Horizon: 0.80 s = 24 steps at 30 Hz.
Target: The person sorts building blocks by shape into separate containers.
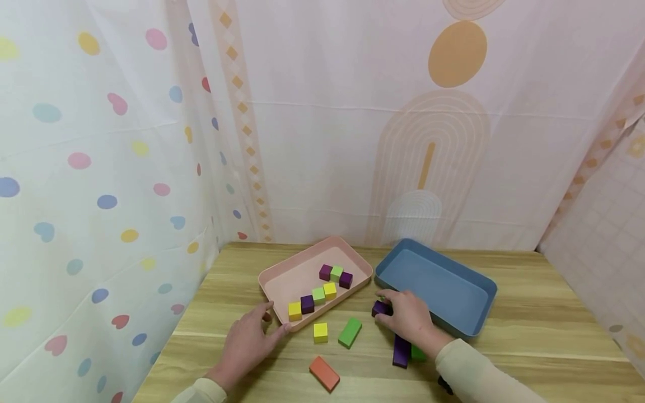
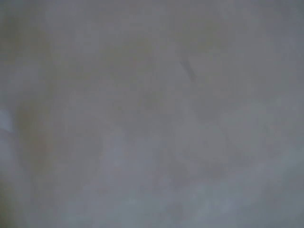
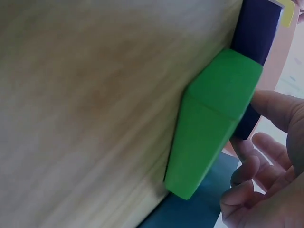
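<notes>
In the head view my right hand (image 1: pixel 410 316) pinches a dark purple cube (image 1: pixel 380 308) between thumb and fingers, just in front of the blue tray. A bit of green shows behind that cube, mostly covered by the fingers. The right wrist view has the thumb and fingers around the purple cube (image 3: pixel 248 122), beyond a green block (image 3: pixel 213 97). My left hand (image 1: pixel 249 338) rests at the near left corner of the pink tray (image 1: pixel 297 260), its fingers spread and the thumb at the rim. Several yellow, green and purple cubes sit in this tray.
The blue tray (image 1: pixel 420 268) stands at the right. On the wooden table (image 1: pixel 242 274) lie a yellow cube (image 1: pixel 320 333), a green block (image 1: pixel 350 332), an orange block (image 1: pixel 325 373) and, under my right wrist, a long purple block (image 1: pixel 401 351). The left wrist view is a pale blur.
</notes>
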Each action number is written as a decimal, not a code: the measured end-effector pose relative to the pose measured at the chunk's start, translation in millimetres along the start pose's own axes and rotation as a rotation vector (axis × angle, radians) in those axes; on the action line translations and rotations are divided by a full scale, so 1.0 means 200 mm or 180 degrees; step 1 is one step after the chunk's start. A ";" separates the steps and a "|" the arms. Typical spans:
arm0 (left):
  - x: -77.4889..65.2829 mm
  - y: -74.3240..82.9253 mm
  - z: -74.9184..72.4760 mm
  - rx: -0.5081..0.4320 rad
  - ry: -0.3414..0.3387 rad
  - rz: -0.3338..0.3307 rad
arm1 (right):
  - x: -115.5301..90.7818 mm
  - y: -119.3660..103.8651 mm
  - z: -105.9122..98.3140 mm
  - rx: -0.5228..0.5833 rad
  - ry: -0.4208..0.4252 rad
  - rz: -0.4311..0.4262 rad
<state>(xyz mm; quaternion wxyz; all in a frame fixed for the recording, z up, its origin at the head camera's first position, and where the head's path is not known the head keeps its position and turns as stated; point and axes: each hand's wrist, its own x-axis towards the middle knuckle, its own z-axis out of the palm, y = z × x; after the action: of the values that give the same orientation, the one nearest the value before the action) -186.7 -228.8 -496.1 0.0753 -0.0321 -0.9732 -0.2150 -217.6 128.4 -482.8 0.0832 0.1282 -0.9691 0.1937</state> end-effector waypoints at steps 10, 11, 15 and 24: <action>0.00 0.00 0.00 0.0006 0.0030 0.0004 | 0.04 -0.05 -0.04 0.0413 -0.0005 -0.0008; 0.00 0.00 0.00 0.0007 0.0033 0.0004 | 0.05 -0.05 -0.05 0.0451 -0.0005 -0.0016; 0.00 0.00 0.00 0.0007 0.0046 0.0008 | 0.10 -0.10 -0.09 0.0487 0.0019 -0.0070; 0.00 0.00 0.00 0.0022 0.0005 0.0006 | 0.28 -0.21 -0.12 0.0540 0.0029 -0.0186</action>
<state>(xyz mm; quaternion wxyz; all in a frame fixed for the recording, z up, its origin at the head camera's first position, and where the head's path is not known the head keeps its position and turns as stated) -187.2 -228.7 -495.5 0.0765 -0.0326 -0.9738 -0.2115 -255.8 87.9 -433.3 0.0822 0.1622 -0.9446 0.2732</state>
